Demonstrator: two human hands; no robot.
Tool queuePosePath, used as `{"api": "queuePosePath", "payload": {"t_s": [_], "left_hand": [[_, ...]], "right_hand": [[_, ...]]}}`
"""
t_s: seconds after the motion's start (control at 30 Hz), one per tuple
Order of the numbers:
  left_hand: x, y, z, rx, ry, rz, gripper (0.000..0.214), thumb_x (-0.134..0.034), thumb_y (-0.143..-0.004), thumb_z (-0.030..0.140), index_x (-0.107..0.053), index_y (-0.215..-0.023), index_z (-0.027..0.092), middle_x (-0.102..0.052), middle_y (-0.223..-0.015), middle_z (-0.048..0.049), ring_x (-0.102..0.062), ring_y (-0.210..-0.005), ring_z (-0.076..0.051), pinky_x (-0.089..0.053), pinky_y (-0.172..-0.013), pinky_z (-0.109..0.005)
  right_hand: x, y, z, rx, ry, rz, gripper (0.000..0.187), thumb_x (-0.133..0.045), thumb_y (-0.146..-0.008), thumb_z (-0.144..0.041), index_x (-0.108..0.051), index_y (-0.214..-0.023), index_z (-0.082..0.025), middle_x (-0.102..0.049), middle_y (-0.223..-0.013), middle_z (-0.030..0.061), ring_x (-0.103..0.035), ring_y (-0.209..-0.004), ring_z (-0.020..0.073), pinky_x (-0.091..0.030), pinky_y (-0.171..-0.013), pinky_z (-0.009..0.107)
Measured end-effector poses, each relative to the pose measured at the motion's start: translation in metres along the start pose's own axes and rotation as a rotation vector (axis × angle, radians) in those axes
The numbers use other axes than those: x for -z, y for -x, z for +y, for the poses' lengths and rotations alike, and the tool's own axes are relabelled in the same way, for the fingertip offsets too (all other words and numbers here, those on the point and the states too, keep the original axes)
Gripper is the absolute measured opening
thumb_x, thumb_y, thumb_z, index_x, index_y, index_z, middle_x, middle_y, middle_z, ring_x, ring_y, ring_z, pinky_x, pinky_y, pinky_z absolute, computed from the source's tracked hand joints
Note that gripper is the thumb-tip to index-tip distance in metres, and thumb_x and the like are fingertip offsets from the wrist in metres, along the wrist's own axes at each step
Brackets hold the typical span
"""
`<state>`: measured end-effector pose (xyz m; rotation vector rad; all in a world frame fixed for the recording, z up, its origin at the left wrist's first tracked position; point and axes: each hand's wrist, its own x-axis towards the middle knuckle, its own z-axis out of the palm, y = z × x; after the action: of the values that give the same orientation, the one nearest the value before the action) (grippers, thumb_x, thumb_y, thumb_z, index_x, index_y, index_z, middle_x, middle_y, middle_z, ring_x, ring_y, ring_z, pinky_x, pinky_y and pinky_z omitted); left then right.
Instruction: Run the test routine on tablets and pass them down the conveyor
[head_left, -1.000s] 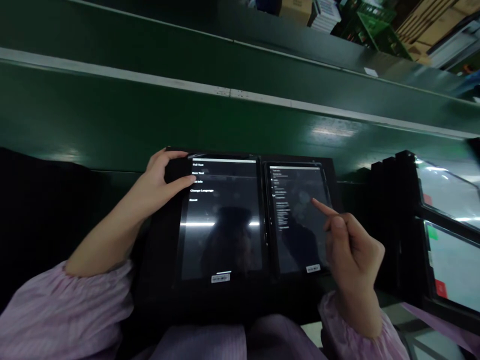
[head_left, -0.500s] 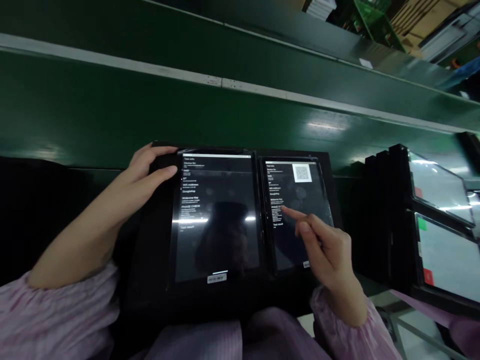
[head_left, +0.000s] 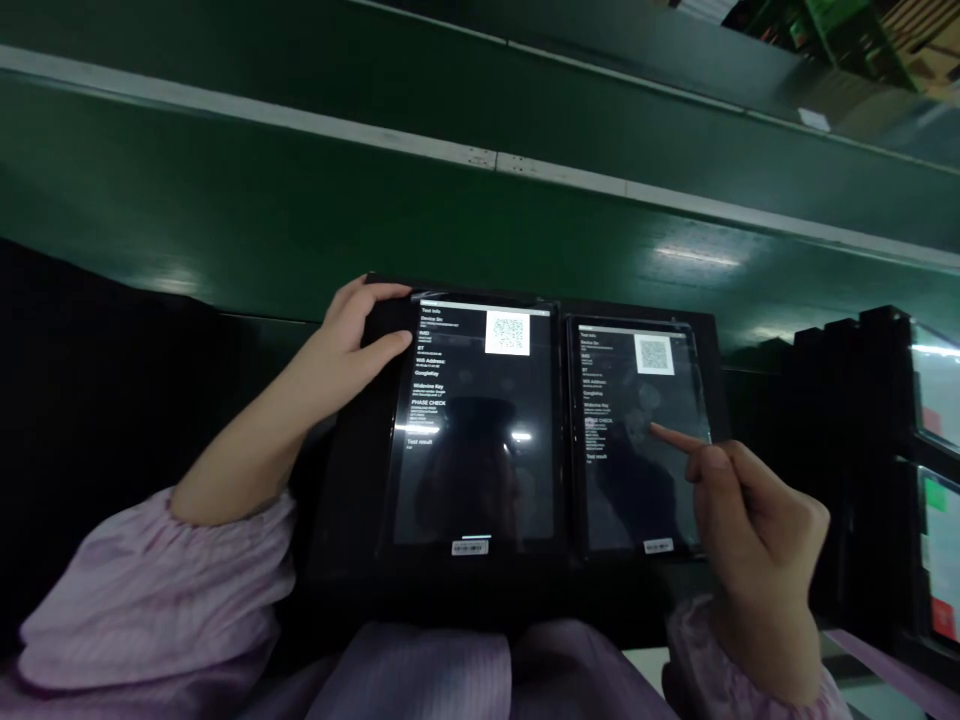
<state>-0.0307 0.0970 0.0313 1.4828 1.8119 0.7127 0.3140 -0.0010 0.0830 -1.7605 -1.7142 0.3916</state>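
Right tablet [head_left: 637, 500]: beside left tablet [head_left: 480, 480], long axis toward the wearer, left of the nearer right hand [head_left: 761, 540]. Right hand: index extended over that tablet, other fingers curled, contact unclear. Left hand [head_left: 346, 352]: thumb and fingers spread at left tablet's upper-left corner.

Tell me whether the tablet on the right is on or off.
On: the right tablet shows lit white text along its left side and a bright square code near the top.
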Motion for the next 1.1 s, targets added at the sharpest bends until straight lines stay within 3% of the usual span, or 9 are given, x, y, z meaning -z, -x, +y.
{"api": "queuePosePath", "payload": {"t_s": [0.1,0.2,0.33,0.4,0.47,0.6,0.73,1.1], "left_hand": [[-0.009,0.009,0.004,-0.052,-0.151,0.075,0.062,-0.064,-0.089,0.045,-0.057,-0.144,0.018,-0.032,-0.169,-0.0198,-0.016,-0.164,-0.038,-0.021,-0.131,-0.066],[-0.013,0.016,0.008,-0.101,-0.217,0.055,0.087,-0.071,-0.081,0.065,-0.051,-0.151,0.018,-0.014,-0.177,-0.0203,-0.007,-0.165,-0.044,-0.02,-0.128,-0.073],[-0.007,0.015,0.008,-0.057,-0.158,0.048,0.099,-0.049,-0.08,0.086,-0.051,-0.151,0.017,-0.016,-0.177,-0.0201,-0.019,-0.163,-0.042,-0.036,-0.124,-0.067],[-0.005,0.013,0.008,0.001,-0.144,0.03,0.094,-0.049,-0.081,0.082,-0.052,-0.151,0.02,-0.015,-0.178,-0.0171,-0.022,-0.163,-0.042,-0.036,-0.124,-0.067],[-0.003,0.01,0.008,0.031,-0.134,0.009,0.085,-0.053,-0.082,0.073,-0.054,-0.15,0.022,-0.015,-0.178,-0.0144,-0.021,-0.164,-0.04,-0.028,-0.128,-0.067],[-0.004,0.007,0.005,-0.003,-0.078,0.03,0.071,-0.055,-0.085,0.059,-0.057,-0.146,0.023,-0.021,-0.178,-0.0117,-0.021,-0.165,-0.034,-0.02,-0.132,-0.062],[-0.005,0.005,0.001,-0.014,-0.049,0.008,0.071,-0.057,-0.083,0.052,-0.055,-0.148,0.023,-0.018,-0.179,-0.0112,-0.017,-0.166,-0.033,-0.018,-0.133,-0.06],[-0.001,0.005,-0.002,-0.058,-0.055,-0.036,0.064,-0.053,-0.09,0.048,-0.051,-0.149,0.024,-0.017,-0.178,-0.0117,-0.016,-0.165,-0.034,-0.018,-0.134,-0.061]], "right_hand": [[-0.002,-0.001,0.0,-0.019,-0.006,0.009,0.04,-0.056,-0.109,-0.042,-0.071,-0.078,-0.021,-0.068,-0.065,-0.0006,-0.039,-0.04,0.0078,-0.032,-0.04,0.025],[-0.004,-0.006,-0.004,0.005,0.013,-0.004,0.039,-0.054,-0.108,-0.039,-0.071,-0.079,-0.02,-0.076,-0.078,0.0023,-0.036,-0.039,0.0065,-0.029,-0.038,0.024],[-0.007,-0.015,-0.009,0.056,0.052,-0.028,0.039,-0.052,-0.108,-0.038,-0.071,-0.078,-0.019,-0.082,-0.096,0.0065,-0.034,-0.038,0.0055,-0.025,-0.036,0.024],[-0.008,-0.021,-0.01,0.078,0.06,-0.058,0.036,-0.051,-0.108,-0.036,-0.076,-0.088,-0.019,-0.082,-0.093,0.0058,-0.034,-0.038,0.0061,-0.026,-0.036,0.024],[-0.01,-0.025,-0.011,0.108,0.06,-0.082,0.034,-0.05,-0.108,-0.034,-0.079,-0.102,-0.019,-0.079,-0.083,0.0037,-0.037,-0.039,0.0073,-0.029,-0.039,0.023],[-0.016,-0.03,-0.011,0.141,0.047,-0.103,0.034,-0.049,-0.109,-0.031,-0.079,-0.117,-0.018,-0.079,-0.082,0.0029,-0.036,-0.038,0.0077,-0.032,-0.042,0.024],[-0.02,-0.033,-0.011,0.151,0.048,-0.102,0.033,-0.049,-0.109,-0.03,-0.078,-0.116,-0.019,-0.082,-0.094,0.0055,-0.035,-0.038,0.0072,-0.034,-0.043,0.025],[-0.023,-0.036,-0.01,0.147,0.045,-0.119,0.034,-0.05,-0.109,-0.034,-0.079,-0.113,-0.018,-0.078,-0.081,0.0025,-0.039,-0.038,0.0071,-0.034,-0.042,0.023]]}}
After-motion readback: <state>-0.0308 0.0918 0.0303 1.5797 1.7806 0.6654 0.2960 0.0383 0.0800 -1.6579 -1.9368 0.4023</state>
